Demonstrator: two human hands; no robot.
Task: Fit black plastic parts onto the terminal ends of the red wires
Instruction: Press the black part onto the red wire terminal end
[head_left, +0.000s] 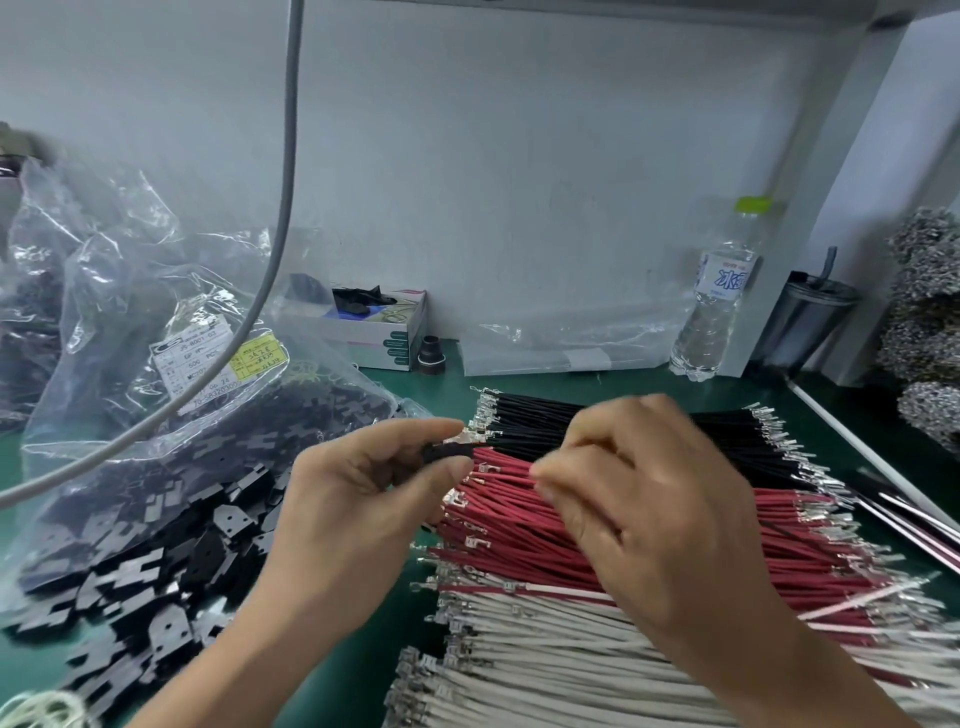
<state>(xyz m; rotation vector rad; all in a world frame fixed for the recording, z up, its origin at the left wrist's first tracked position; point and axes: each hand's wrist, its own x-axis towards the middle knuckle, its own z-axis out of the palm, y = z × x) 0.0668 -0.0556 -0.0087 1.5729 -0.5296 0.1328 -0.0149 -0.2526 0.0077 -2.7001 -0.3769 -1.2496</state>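
Fingers (441, 434) of the left hand (358, 488) pinch a black plastic part (447, 453) above the green surface (639, 382), at the terminal ends of the red wires (524, 525); the right hand (639, 499), blurred, curls its fingers over the same bundle, its hold unclear. Black wires (535, 421) lie behind, white wires (524, 649) in front, a clear bag of black parts (171, 499) at left

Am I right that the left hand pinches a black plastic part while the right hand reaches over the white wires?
Not quite: in the head view the left hand does pinch the black plastic part, but the right hand reaches over the red wires, not the white ones.
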